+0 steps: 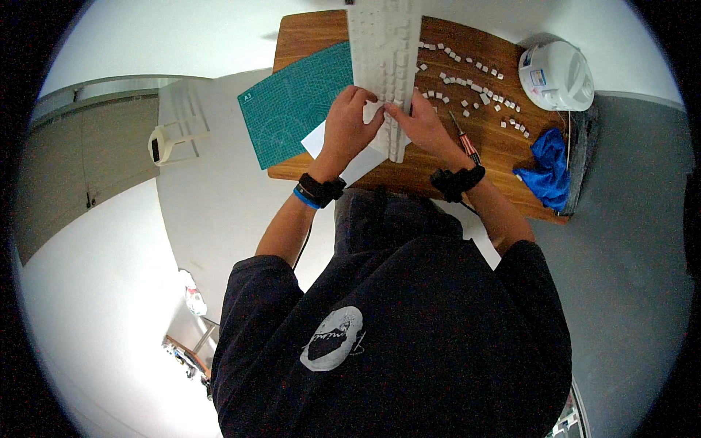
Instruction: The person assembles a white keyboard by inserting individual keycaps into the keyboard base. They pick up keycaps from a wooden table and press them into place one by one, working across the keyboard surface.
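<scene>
A white keyboard (372, 58) stands lengthwise before me, its far end reaching the top of the view. Many of its keys look bare, though some raised ones remain along the right side. My left hand (352, 123) grips its left edge near the close end, thumb on the key side. On the opposite edge, my right hand (423, 125) is closed round it, with its thumb close to the left one. Fingers behind the keyboard are hidden. Loose white keycaps (476, 88) lie in uneven rows to the right. Beside my right wrist is a red-and-black screwdriver (467, 144).
A green cutting mat (292, 109) covers the left of the wooden table (314, 29), with white paper (365, 166) under my left hand. On the right are a white bucket (555, 73) and a crumpled blue cloth (549, 171). A white chair (166, 144) stands farther left.
</scene>
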The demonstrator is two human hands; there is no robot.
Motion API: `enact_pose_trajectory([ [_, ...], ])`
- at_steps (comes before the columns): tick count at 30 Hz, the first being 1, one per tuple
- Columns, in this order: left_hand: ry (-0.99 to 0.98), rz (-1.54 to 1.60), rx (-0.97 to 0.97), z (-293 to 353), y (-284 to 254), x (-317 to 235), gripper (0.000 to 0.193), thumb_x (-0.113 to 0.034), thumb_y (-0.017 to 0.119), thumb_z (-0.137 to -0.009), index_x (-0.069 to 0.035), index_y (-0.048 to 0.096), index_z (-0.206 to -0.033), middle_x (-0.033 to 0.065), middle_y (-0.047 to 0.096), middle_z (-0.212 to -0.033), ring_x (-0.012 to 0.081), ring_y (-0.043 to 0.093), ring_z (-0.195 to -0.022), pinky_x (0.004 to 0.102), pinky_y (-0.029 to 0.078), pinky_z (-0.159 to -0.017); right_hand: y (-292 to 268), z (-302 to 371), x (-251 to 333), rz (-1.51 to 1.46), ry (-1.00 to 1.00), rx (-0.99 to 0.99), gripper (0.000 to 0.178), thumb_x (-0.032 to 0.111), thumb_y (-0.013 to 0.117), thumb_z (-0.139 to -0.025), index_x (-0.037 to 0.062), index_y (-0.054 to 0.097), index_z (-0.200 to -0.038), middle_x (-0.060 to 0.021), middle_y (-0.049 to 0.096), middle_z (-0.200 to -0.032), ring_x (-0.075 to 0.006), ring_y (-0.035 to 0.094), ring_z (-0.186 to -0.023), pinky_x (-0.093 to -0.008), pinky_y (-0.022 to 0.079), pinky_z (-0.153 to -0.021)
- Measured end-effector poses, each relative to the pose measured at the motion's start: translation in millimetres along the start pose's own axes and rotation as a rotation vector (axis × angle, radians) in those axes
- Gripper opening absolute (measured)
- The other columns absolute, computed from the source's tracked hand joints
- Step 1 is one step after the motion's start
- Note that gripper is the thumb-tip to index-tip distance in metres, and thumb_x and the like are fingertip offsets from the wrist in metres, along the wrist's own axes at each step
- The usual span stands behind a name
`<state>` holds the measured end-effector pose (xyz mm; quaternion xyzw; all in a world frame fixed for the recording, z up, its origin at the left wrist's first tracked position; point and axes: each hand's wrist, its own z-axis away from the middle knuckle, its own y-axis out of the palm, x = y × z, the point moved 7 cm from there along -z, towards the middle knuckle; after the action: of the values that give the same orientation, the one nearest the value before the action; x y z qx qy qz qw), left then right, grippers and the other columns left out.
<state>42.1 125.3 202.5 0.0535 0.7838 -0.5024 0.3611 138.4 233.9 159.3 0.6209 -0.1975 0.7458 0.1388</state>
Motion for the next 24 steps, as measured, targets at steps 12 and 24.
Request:
enact_pose_trajectory([
  [12, 0.315, -0.167, -0.086, -10.1, -55.6, -58.6, 0.03, -0.006, 0.067, -0.083, -0.008, 0.061, -0.112, 0.01, 0.061, -0.111, 0.0311, 0.059, -0.103, 0.0429, 0.048, -0.089, -14.0, 5.1, 11.8, 0.764, -0.247, 0.337, 0.043, 0.025, 0.063, -0.094, 0.0105, 0.051, -0.133, -0.0215, 0.068, -0.104, -0.0402, 0.068, -0.09, -0.0479, 0.054, -0.076],
  [24, -0.15, 0.065, 0.562, 10.9, 28.1, 15.3, 0.051, -0.02, 0.069, -0.091, -0.003, 0.049, -0.135, 0.0242, 0.066, -0.114, 0.0394, 0.063, -0.11, 0.0444, 0.05, -0.093, -19.6, 22.8, 49.0, 0.946, -0.814, -0.058, 0.039, 0.025, 0.078, -0.081, 0.0129, 0.062, -0.114, -0.0068, 0.065, -0.107, -0.0278, 0.064, -0.095, -0.0417, 0.045, -0.096],
])
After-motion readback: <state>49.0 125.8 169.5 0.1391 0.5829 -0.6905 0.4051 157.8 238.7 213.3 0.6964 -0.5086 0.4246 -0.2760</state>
